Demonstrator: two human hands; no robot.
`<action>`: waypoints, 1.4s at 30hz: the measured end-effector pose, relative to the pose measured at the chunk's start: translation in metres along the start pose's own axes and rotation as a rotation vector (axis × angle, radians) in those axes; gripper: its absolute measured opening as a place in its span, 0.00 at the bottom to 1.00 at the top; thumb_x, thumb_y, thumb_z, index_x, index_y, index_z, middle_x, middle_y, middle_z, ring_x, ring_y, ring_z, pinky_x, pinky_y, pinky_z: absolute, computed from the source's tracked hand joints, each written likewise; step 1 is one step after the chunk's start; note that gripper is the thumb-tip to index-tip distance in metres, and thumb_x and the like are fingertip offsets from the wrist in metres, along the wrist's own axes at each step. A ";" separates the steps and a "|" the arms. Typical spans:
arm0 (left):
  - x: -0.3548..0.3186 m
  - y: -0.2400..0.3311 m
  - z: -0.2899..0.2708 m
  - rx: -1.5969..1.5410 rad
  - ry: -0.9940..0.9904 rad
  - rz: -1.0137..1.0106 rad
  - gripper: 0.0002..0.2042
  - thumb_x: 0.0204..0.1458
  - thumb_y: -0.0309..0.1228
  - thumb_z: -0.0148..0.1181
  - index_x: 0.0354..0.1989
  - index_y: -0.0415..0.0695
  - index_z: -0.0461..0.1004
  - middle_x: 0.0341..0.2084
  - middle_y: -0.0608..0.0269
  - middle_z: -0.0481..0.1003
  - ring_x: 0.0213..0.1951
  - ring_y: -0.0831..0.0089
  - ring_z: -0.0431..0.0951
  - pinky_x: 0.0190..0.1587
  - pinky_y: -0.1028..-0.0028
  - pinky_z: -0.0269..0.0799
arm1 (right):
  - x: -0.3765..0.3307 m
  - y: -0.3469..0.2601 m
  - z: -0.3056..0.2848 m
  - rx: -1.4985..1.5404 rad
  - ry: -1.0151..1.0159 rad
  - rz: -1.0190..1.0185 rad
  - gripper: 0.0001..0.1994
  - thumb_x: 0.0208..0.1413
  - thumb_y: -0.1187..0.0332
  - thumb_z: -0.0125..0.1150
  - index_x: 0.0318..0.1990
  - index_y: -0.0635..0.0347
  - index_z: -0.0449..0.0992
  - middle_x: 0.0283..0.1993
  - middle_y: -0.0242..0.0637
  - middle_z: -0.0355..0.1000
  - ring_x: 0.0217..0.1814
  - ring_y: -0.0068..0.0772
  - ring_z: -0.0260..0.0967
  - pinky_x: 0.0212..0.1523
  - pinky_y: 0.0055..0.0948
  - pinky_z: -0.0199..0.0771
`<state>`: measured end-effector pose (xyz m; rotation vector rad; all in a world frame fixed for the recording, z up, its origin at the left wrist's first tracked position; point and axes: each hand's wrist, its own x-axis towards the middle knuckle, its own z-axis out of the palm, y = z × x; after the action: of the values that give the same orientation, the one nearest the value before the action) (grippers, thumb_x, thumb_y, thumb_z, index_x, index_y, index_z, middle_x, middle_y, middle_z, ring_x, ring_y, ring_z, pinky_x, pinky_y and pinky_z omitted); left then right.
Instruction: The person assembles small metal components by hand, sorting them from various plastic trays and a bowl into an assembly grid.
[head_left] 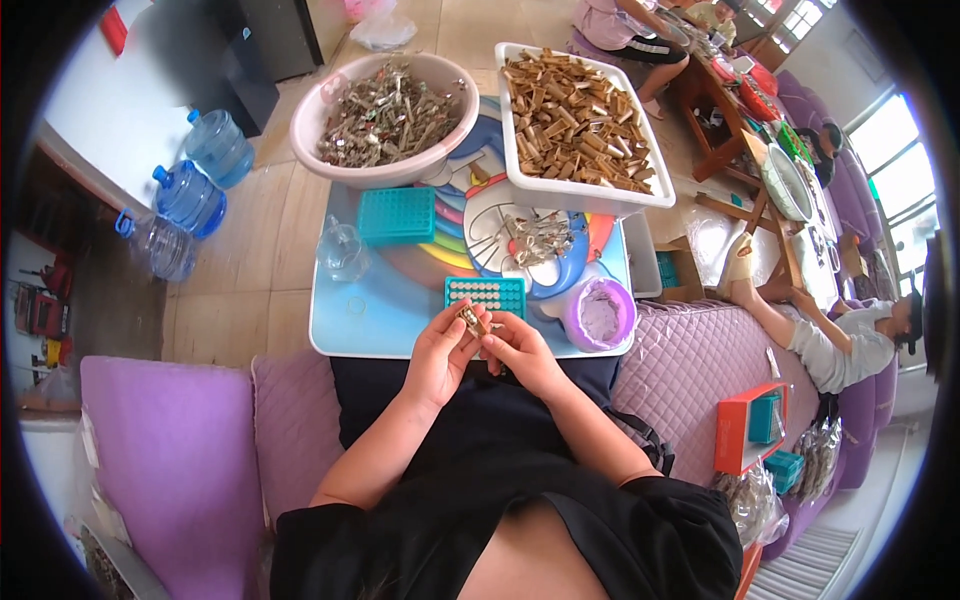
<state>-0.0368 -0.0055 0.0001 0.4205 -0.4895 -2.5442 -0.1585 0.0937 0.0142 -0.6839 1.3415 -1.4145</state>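
Just over the near edge of a low table point(335, 318), my left hand point(437, 355) and my right hand point(522, 352) meet. Between their fingertips is a small golden-brown piece with a pale, shiny middle point(472, 320); both hands pinch it. Its far side is hidden by my fingers. Right beyond them lies a teal rack point(519, 300) holding rows of small round cream pieces. A purple tub point(628, 325) with a whitish lining stands to the right of my right hand. Farther back is a loose heap of thin silvery pieces point(540, 240).
At the table's far side are a pink basin point(305, 140) of greyish pieces and a white bin point(590, 193) of brown pieces. A teal box point(397, 217) and a clear plastic container point(342, 255) sit left. Water jugs point(190, 200) stand on the floor; other people sit right.
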 end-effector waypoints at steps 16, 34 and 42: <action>0.005 0.001 -0.012 -0.023 0.031 0.008 0.14 0.57 0.25 0.49 0.51 0.37 0.65 0.47 0.54 0.70 0.52 0.62 0.70 0.58 0.64 0.66 | 0.006 0.008 -0.007 0.571 -0.254 0.343 0.22 0.59 0.68 0.50 0.60 0.57 0.57 0.25 0.29 0.62 0.26 0.20 0.59 0.30 0.22 0.60; 0.007 0.007 -0.013 0.059 0.079 0.055 0.14 0.57 0.24 0.48 0.51 0.35 0.65 0.45 0.53 0.72 0.49 0.61 0.72 0.55 0.63 0.68 | 0.196 -0.129 -0.163 -1.554 0.590 -0.179 0.08 0.45 0.60 0.58 0.32 0.48 0.79 0.45 0.37 0.68 0.55 0.42 0.62 0.50 0.42 0.66; 0.006 0.011 -0.016 0.043 0.069 0.076 0.13 0.57 0.24 0.49 0.50 0.36 0.66 0.44 0.53 0.72 0.48 0.62 0.73 0.55 0.63 0.69 | 0.209 -0.116 -0.164 -1.692 0.718 -0.226 0.07 0.49 0.61 0.57 0.33 0.50 0.76 0.45 0.35 0.68 0.55 0.41 0.62 0.49 0.47 0.63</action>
<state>-0.0305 -0.0214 -0.0108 0.4941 -0.5248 -2.4415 -0.4054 -0.0556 0.0387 -1.4313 3.0727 -0.2888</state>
